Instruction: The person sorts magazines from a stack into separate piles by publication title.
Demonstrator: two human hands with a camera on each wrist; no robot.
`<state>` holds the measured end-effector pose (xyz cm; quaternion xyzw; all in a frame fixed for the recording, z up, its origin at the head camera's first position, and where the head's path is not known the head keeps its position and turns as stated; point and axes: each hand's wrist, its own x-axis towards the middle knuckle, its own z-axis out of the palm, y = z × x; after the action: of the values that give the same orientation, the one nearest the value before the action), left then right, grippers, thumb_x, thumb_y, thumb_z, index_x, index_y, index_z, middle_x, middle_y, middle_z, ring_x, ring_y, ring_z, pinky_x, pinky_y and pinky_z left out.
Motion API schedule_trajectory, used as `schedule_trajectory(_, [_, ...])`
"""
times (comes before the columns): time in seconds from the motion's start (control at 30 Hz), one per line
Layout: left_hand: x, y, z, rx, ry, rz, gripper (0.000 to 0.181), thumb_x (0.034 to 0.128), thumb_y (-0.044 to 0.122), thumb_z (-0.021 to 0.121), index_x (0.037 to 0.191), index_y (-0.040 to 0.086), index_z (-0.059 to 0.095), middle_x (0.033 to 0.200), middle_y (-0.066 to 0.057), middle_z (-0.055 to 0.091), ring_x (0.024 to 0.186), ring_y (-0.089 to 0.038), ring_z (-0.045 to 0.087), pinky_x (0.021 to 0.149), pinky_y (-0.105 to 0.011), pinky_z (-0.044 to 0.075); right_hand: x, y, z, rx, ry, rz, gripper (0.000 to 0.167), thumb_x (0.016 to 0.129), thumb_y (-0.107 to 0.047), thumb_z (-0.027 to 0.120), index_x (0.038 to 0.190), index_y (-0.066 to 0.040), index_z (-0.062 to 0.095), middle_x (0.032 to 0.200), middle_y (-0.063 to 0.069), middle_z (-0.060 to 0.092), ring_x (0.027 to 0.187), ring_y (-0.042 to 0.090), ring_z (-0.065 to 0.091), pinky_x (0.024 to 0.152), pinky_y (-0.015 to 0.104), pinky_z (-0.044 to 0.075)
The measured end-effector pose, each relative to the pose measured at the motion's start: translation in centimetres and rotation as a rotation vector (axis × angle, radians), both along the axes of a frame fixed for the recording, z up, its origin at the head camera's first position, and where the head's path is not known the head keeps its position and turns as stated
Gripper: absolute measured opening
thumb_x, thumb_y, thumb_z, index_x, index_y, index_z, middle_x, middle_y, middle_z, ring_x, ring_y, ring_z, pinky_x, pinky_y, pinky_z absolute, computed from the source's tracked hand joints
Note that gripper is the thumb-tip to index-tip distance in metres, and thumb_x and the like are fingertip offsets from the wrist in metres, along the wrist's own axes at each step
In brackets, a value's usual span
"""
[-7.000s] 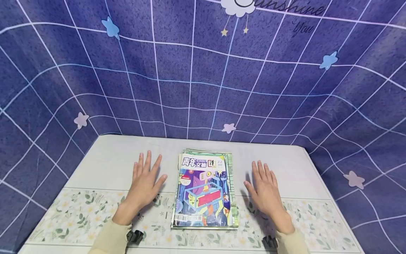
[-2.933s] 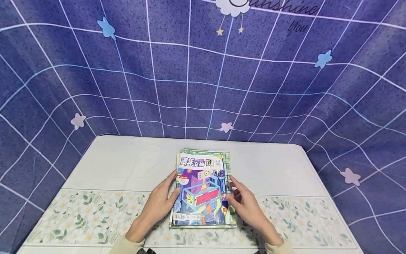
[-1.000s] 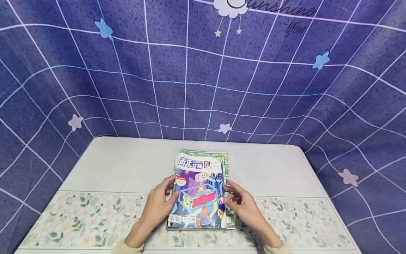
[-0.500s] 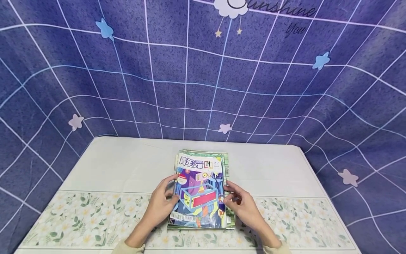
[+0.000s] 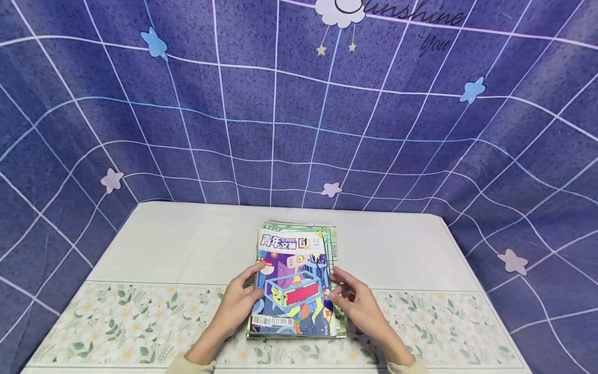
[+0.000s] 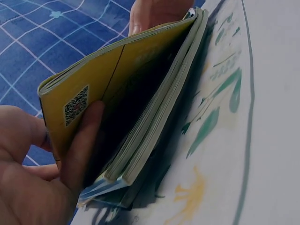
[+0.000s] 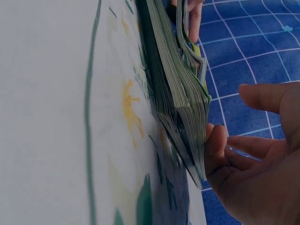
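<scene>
A magazine with a purple and blue cover tops a stack of several magazines at the table's middle. My left hand pinches its left edge, thumb above the cover. In the left wrist view a finger presses its yellow back, which bears a QR code. That edge is raised, leaving a dark gap above the lower magazines. At the stack's right side is my right hand. Its fingers touch the page edges in the right wrist view, while the thumb stands apart from the stack.
The white table has a flowered band across its near part. A blue curtain with a white grid and stars hangs behind it and along both sides.
Both hands, first flat on the table beside the stack, have come in to its sides. My left hand has taken the top magazine's left edge and raised it; the cover has shifted slightly.
</scene>
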<state>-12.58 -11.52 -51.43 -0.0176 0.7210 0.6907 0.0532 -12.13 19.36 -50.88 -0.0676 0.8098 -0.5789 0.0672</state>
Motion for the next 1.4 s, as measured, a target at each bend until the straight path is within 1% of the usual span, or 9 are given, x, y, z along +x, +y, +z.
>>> schedule_trajectory(0.27, [0.0,0.1,0.1,0.105,-0.048,0.026,0.071,0.0924,-0.011,0.061,0.162,-0.001,0.053,0.161,-0.032,0.052,0.133,-0.036,0.065,0.09,-0.025,0.063,0.2,0.0,0.1,-0.002,0.008,-0.009,0.066,0.104,-0.008,0.077,0.162,0.007,0.049,0.146,0.022,0.069,0.102,0.018,0.067,0.083,0.026,0.054])
schedule_trajectory(0.53, [-0.2,0.1,0.2,0.171,-0.072,0.02,0.073,0.0929,-0.012,0.059,0.164,-0.001,0.05,0.169,-0.03,0.044,0.147,-0.04,0.052,0.097,-0.023,0.06,0.1,-0.1,0.3,-0.03,-0.012,-0.032,0.062,0.104,-0.005,0.075,0.16,0.008,0.051,0.143,0.02,0.07,0.105,0.021,0.067,0.088,0.025,0.058])
schedule_trajectory(0.6, [-0.2,0.1,0.2,0.195,-0.086,0.028,0.073,0.0933,-0.012,0.058,0.164,-0.001,0.049,0.17,-0.03,0.042,0.146,-0.04,0.053,0.096,-0.025,0.061,0.1,0.0,0.4,-0.038,-0.016,-0.035,0.062,0.104,-0.006,0.075,0.16,0.008,0.051,0.142,0.021,0.07,0.106,0.022,0.068,0.085,0.026,0.059])
schedule_trajectory(0.73, [-0.2,0.0,0.1,0.245,-0.112,0.03,0.072,0.094,-0.013,0.058,0.165,-0.001,0.049,0.17,-0.029,0.042,0.139,-0.036,0.058,0.094,-0.029,0.063,0.1,0.2,0.7,-0.068,-0.06,-0.02,0.063,0.107,-0.009,0.072,0.163,0.007,0.048,0.143,0.024,0.067,0.104,0.023,0.07,0.071,0.031,0.062])
schedule_trajectory(0.83, [-0.3,0.0,0.2,0.246,-0.111,0.029,0.072,0.0947,-0.012,0.058,0.165,0.0,0.049,0.172,-0.028,0.04,0.141,-0.033,0.056,0.093,-0.025,0.062,0.1,0.3,0.8,-0.112,-0.101,-0.002,0.064,0.11,-0.011,0.069,0.166,0.006,0.043,0.144,0.027,0.064,0.1,0.023,0.072,0.064,0.034,0.063])
schedule_trajectory(0.9, [-0.3,-0.1,0.2,0.252,-0.114,0.029,0.072,0.0944,-0.013,0.058,0.165,0.001,0.049,0.173,-0.027,0.039,0.143,-0.036,0.054,0.092,-0.024,0.062,0.1,0.3,0.9,-0.144,-0.122,0.001,0.065,0.11,-0.012,0.068,0.166,0.006,0.041,0.143,0.028,0.063,0.096,0.021,0.072,0.064,0.033,0.063])
schedule_trajectory(1.03, [-0.3,0.0,0.2,0.218,-0.108,0.038,0.074,0.0922,-0.013,0.058,0.165,0.0,0.049,0.175,-0.027,0.036,0.155,-0.042,0.043,0.096,-0.02,0.058,0.0,0.0,0.8,-0.173,-0.148,-0.015,0.065,0.107,-0.01,0.071,0.165,0.006,0.044,0.138,0.026,0.063,0.086,0.015,0.066,0.064,0.027,0.059])
schedule_trajectory(1.17, [-0.2,0.0,0.2,0.129,-0.089,0.05,0.074,0.0906,-0.01,0.06,0.164,0.001,0.052,0.174,-0.027,0.038,0.162,-0.042,0.034,0.098,-0.011,0.05,-0.1,-0.4,0.8,-0.185,-0.169,-0.05,0.063,0.104,-0.006,0.074,0.161,0.004,0.05,0.132,0.022,0.065,0.081,0.013,0.061,0.063,0.024,0.053])
schedule_trajectory(1.4, [0.0,0.1,0.2,0.045,-0.065,0.062,0.07,0.0926,-0.008,0.063,0.161,0.003,0.056,0.172,-0.025,0.043,0.159,-0.042,0.042,0.096,-0.011,0.049,0.0,-0.8,0.6,-0.205,-0.185,-0.123,0.055,0.1,-0.002,0.077,0.152,0.003,0.061,0.129,0.02,0.069,0.08,0.012,0.066,0.06,0.024,0.054])
